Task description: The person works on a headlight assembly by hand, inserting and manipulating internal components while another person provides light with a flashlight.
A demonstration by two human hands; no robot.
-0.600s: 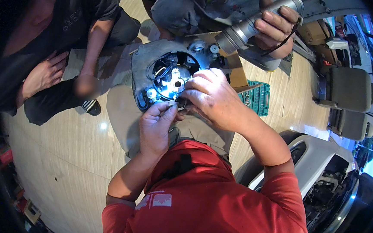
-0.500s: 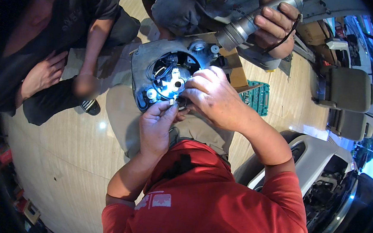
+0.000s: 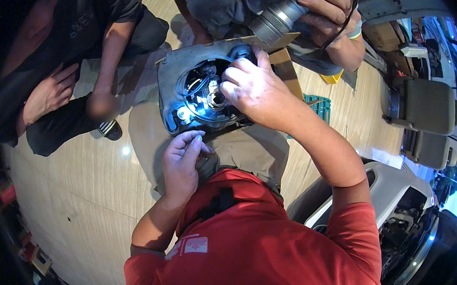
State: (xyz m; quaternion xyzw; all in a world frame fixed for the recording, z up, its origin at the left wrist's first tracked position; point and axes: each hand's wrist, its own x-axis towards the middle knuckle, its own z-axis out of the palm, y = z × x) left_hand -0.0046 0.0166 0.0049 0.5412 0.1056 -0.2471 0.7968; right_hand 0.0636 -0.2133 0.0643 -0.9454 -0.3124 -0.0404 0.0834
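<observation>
A dark headlight housing (image 3: 170,83) rests over my lap, its round rear opening facing up. Inside it are looped cables (image 3: 189,89) and a lit metal bulb socket (image 3: 216,100). My right hand (image 3: 251,88) is closed over the housing's right side, fingers at the rim of the opening and thumb near a round black cap (image 3: 240,51). Below the housing's near edge, my left hand (image 3: 183,158) has its thumb and fingertips pinched together, apart from the housing; whatever they may hold is too small to make out. A white knob (image 3: 183,113) sits at the housing's lower left.
Opposite me, another person's hand (image 3: 330,12) holds a grey flashlight (image 3: 277,21) over the housing. Someone else sits at the left, hand (image 3: 57,88) on a leg. An open cardboard box (image 3: 288,72) and green tool case (image 3: 321,107) lie right; a pale car bumper (image 3: 390,180) is nearer.
My left hand has drawn back from the opening toward me. My right hand has shifted slightly left and up against the housing, which has tilted a little. The flashlight has moved up and left.
</observation>
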